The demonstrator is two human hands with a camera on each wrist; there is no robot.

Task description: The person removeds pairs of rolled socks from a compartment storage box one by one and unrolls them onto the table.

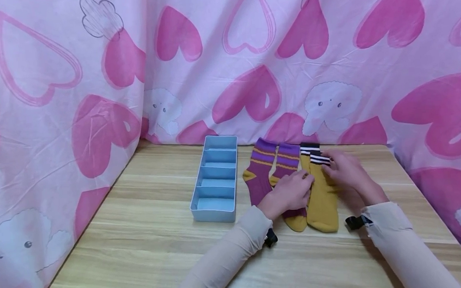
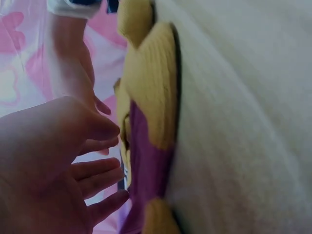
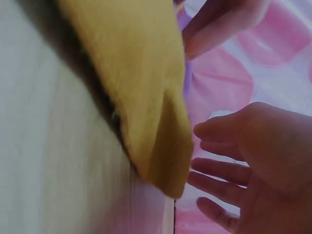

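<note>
A pair of purple socks with striped cuffs and mustard heels, a left one and a right one, lies flat on the table. Beside them are two mustard socks with black-and-white cuffs; the nearer one overlaps the other. My left hand is over the right purple sock, its fingertips at the nearer mustard sock's left edge; in the left wrist view its fingers are loosely extended. At that mustard sock's cuff is my right hand, with relaxed, spread fingers in the right wrist view.
A light-blue organizer box with several compartments in a row stands left of the socks on the wood-grain table. A pink heart-patterned curtain hangs along the table's back and sides. Dark straps are at both wrists.
</note>
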